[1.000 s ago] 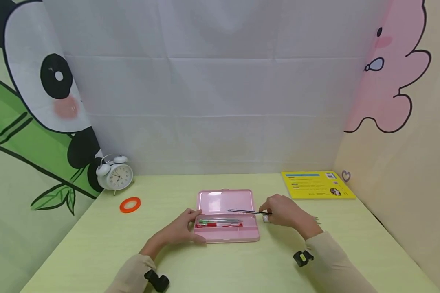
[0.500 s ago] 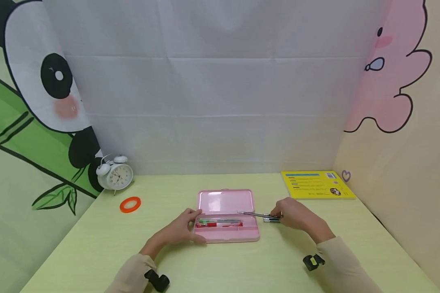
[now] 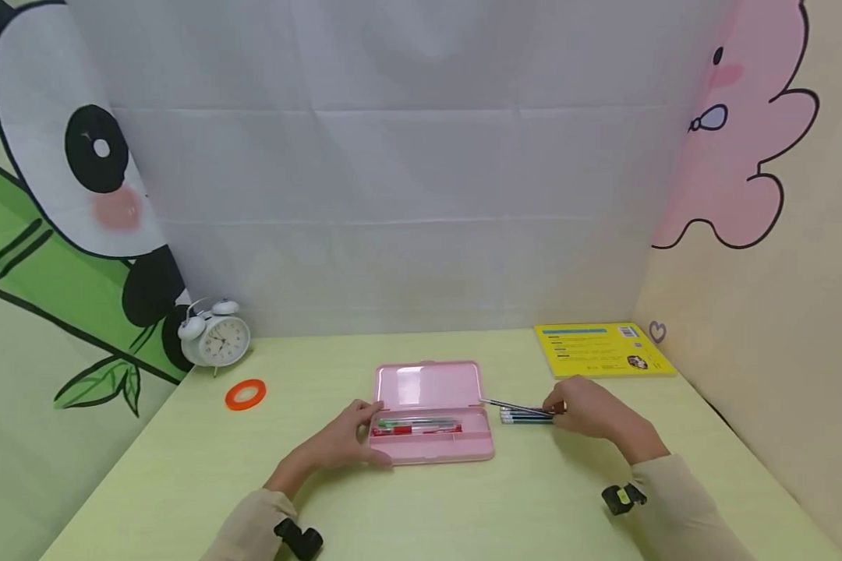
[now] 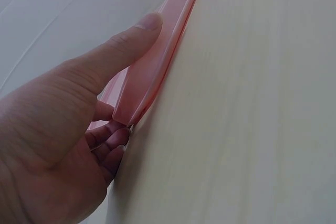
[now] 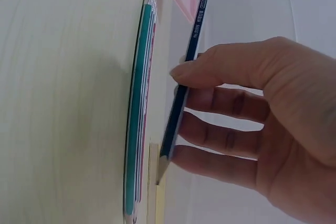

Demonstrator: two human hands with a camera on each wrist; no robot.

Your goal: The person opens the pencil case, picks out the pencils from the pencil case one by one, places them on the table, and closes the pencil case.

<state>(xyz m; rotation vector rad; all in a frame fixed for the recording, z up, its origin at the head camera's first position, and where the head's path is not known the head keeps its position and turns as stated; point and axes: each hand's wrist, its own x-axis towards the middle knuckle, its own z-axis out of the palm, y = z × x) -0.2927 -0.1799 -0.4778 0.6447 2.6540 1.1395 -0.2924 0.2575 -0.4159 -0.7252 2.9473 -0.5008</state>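
An open pink pencil case (image 3: 473, 448) lies on the table, holding a red pen (image 3: 401, 430) and a clear pen with a green end (image 3: 393, 423). My left hand (image 3: 338, 442) grips the case's left end; the left wrist view shows its thumb across the pink wall (image 4: 142, 85) and its other fingers around the corner. Right of the case, my right hand (image 3: 592, 409) pinches a dark blue pencil (image 5: 194, 38) between thumb and fingers, sharpened point toward the palm side. Just beneath it, several pencils (image 5: 137, 98) lie side by side on the table.
A white alarm clock (image 3: 224, 340) stands at the back left, with an orange ring (image 3: 231, 396) in front of it. At the back right lies a yellow book (image 3: 596, 354). A white cloth (image 3: 407, 171) hangs behind the table (image 3: 449, 514).
My right hand has moved right with the pencil, away from over the case to above the loose pencils, showing more of them. The left hand stays on the case. The head view shifted slightly.
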